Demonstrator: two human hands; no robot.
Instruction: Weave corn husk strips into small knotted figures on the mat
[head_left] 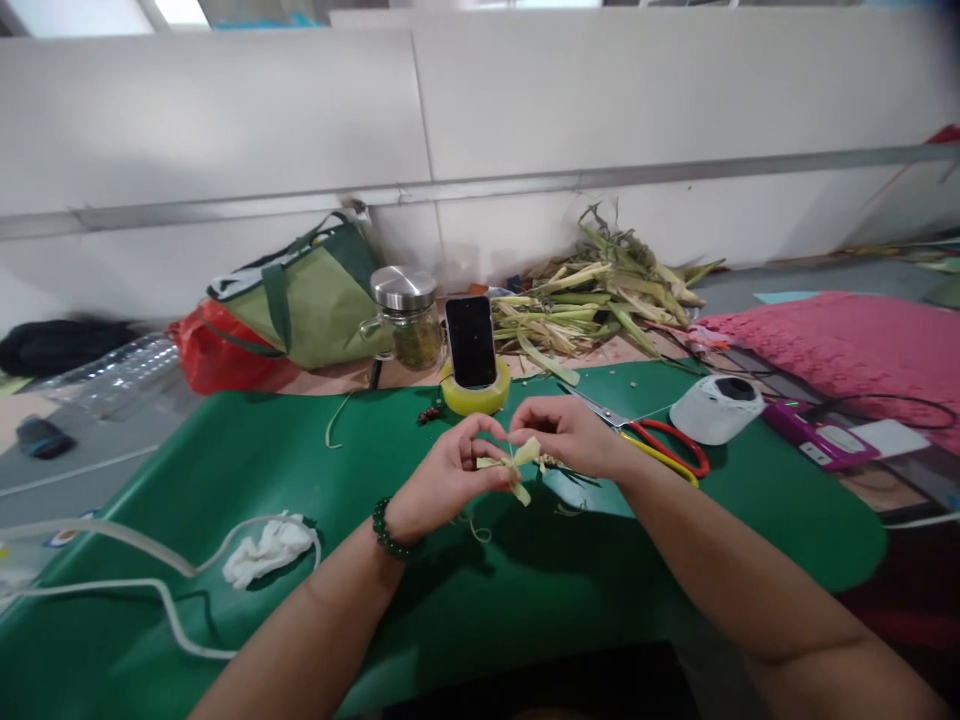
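Over the middle of the green mat [247, 450], my left hand [454, 465] pinches a small bundle of pale green husk strips [527, 452], whose ends stick out several ways. A dark green bead bracelet [382, 530] circles that wrist. My right hand [566, 432] is closed just beside it, fingertips pinched on a fine white thread [511, 447] at the bundle. Just right of this hand lie scissors [667, 445] with red and yellow handles. A white thread spool [712, 410] rests beyond them, with a thin line running from it toward my right hand.
A phone [471, 342] leans upright in a yellow tape roll [476, 395]. Behind are a glass mug [409, 325], a green bag [315, 300] and a heap of corn husks [600, 290]. Crumpled tissue [270, 552] and a white cable [169, 605] lie left; a purple power strip [821, 437] right.
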